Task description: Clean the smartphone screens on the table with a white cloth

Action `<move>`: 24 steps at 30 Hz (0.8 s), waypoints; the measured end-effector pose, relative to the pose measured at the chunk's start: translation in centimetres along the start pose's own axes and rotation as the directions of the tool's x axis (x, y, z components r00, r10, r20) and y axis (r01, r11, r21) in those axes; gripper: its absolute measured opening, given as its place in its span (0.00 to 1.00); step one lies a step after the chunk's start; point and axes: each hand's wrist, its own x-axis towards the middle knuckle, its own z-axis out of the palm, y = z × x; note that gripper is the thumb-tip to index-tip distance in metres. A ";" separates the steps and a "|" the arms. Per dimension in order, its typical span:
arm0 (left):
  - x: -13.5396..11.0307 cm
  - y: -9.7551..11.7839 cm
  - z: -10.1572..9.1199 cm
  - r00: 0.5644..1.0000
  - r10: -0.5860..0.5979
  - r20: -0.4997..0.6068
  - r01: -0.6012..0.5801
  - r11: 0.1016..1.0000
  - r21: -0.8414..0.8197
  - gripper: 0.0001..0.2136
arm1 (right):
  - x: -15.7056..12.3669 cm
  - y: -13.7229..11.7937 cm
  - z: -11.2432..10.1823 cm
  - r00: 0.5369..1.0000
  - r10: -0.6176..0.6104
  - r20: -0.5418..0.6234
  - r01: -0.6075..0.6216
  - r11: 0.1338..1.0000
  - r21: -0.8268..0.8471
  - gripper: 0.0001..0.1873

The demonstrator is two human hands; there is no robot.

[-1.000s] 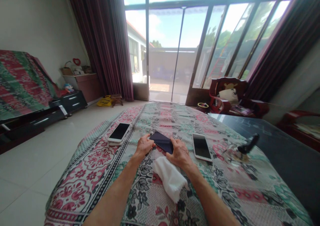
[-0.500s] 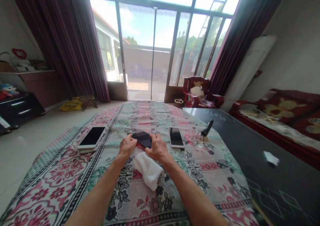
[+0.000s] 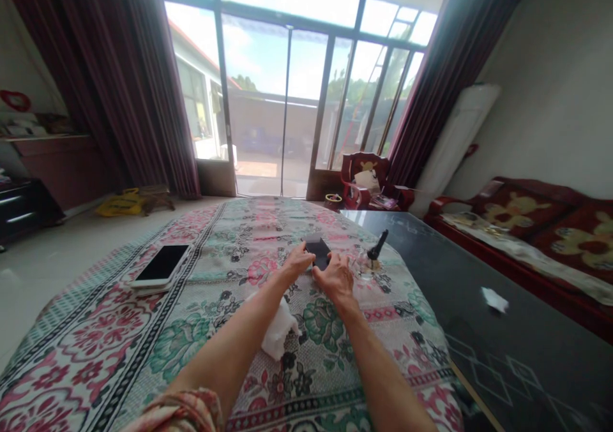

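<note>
Over the patterned tablecloth, a dark phone (image 3: 317,253) is held between my two hands. Its left edge is pinched by my left hand (image 3: 301,260). My right hand (image 3: 336,275) grips the right edge with bent fingers. The white-edged phone seen on this side earlier no longer shows; the dark phone and my hands cover that spot. Partly behind my left forearm lies a crumpled white cloth (image 3: 280,332). A white phone with a black screen (image 3: 164,264) rests at the left, apparently stacked on another flat device.
Just right of my right hand stands a clear glass holder (image 3: 366,271) with a black-handled object (image 3: 378,245) leaning in it. A dark table (image 3: 479,260) adjoins on the right, bearing a crumpled white tissue (image 3: 495,300). A wooden sofa (image 3: 517,215) stands beyond.
Both hands have carried the dark phone to the right, from above the white cloth to where the white-edged phone lay. The view has turned slightly right.
</note>
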 end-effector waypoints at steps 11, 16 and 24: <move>0.9 -1.5 2.1 0.997 -0.001 -0.073 0.014 0.982 0.188 0.08 | -0.2 2.5 3.7 0.992 0.016 -0.122 -0.002 0.994 0.112 0.27; 1.0 -1.8 2.7 0.993 0.014 -0.121 0.012 0.977 0.214 0.17 | -0.7 2.6 4.6 0.984 0.007 -0.179 0.006 0.997 0.073 0.27; 1.4 -2.0 3.1 0.991 0.046 -0.128 -0.015 0.972 0.233 0.18 | -1.0 2.4 4.8 0.983 -0.013 -0.186 0.022 0.999 0.047 0.30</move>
